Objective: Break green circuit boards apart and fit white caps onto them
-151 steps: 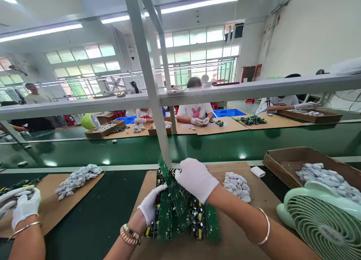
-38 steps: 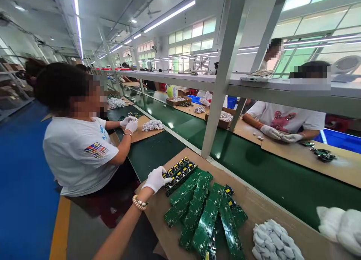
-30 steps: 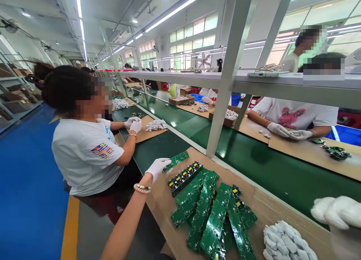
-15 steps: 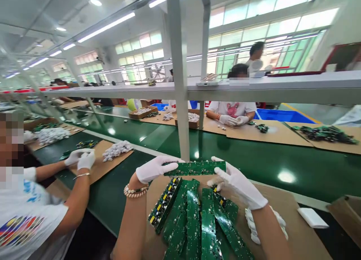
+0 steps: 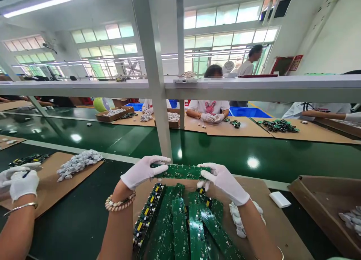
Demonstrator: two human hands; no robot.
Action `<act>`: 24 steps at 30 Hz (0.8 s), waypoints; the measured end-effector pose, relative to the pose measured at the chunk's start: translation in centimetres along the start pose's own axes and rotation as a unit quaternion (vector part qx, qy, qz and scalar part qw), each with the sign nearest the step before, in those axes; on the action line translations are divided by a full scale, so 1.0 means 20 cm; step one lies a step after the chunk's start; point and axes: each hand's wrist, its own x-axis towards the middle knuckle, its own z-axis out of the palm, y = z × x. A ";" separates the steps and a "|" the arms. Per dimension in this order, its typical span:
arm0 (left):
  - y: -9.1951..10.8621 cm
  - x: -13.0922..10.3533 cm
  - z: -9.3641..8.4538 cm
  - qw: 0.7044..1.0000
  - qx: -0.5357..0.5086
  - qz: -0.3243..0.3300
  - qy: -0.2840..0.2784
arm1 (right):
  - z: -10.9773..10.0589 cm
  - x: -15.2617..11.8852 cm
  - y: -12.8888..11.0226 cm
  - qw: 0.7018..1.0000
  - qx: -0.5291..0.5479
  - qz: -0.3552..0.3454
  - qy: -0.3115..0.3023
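Note:
Both my hands wear white gloves. Between them is a long green circuit board strip (image 5: 184,172), raised above a pile of similar boards. My left hand (image 5: 145,171) pinches its left end, and my right hand (image 5: 224,179) grips the right end. Several green circuit boards (image 5: 180,222) lie fanned out below on a cardboard sheet (image 5: 278,230). One board (image 5: 148,213) at the left of the pile shows yellow and black components along its side. Beside my right forearm sits a cluster of white pieces (image 5: 238,218), partly hidden by the arm.
A white packet (image 5: 279,199) and an open cardboard box (image 5: 318,192) stand at the right. To the left, a co-worker's gloved hands (image 5: 24,183) work near a heap of white pieces (image 5: 80,163). A metal post (image 5: 159,102) and shelf (image 5: 254,85) rise ahead, beyond the green belt (image 5: 214,154).
My view has swung to the right, so the scene sits further left and the cardboard box shows more. The board stays held between both hands.

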 end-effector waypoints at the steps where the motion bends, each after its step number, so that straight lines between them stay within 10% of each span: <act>1: 0.00 -0.01 0.00 1.000 -0.002 -0.013 -0.002 | 0.01 0.00 0.00 1.000 -0.002 0.002 0.000; 13: 0.10 -0.04 0.08 0.997 0.006 -0.056 0.049 | 0.07 0.07 0.10 0.976 -0.106 -0.028 0.191; 24: 0.05 -0.02 0.04 0.991 0.054 -0.100 0.072 | 0.07 0.18 0.29 0.995 -0.097 -0.006 0.015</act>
